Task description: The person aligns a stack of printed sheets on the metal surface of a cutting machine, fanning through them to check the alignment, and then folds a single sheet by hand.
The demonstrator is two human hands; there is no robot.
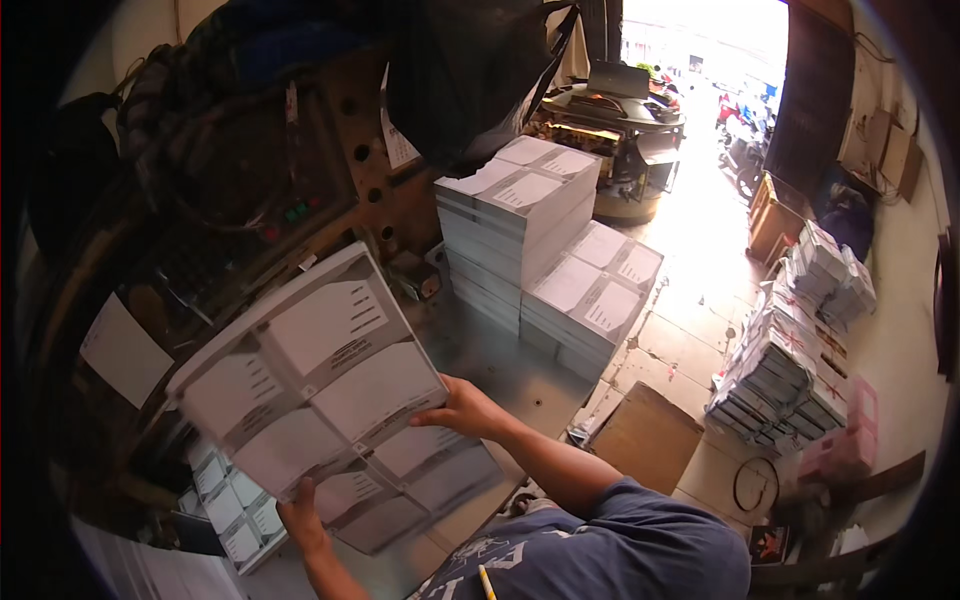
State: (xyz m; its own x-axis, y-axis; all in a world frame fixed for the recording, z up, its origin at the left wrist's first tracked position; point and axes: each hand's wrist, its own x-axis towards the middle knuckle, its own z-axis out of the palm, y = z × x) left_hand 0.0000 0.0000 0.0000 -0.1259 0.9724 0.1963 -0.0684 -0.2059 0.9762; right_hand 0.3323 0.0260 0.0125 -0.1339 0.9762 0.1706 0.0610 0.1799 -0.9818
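Grey printed sheet stack [310, 375] gripped: left hand [300, 520] bottom edge, right hand [462, 408] fingers clamping side.

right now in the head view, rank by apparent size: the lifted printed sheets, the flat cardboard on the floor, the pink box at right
1. lifted printed sheets, though nearest the camera
2. flat cardboard
3. pink box

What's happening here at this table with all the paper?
A person is lifting a stack of printed sheets off a metal table, left hand under its near edge, right hand at its right side. More sheets lie beneath. Two taller piles sit at the table's far end, with bundles on the floor.
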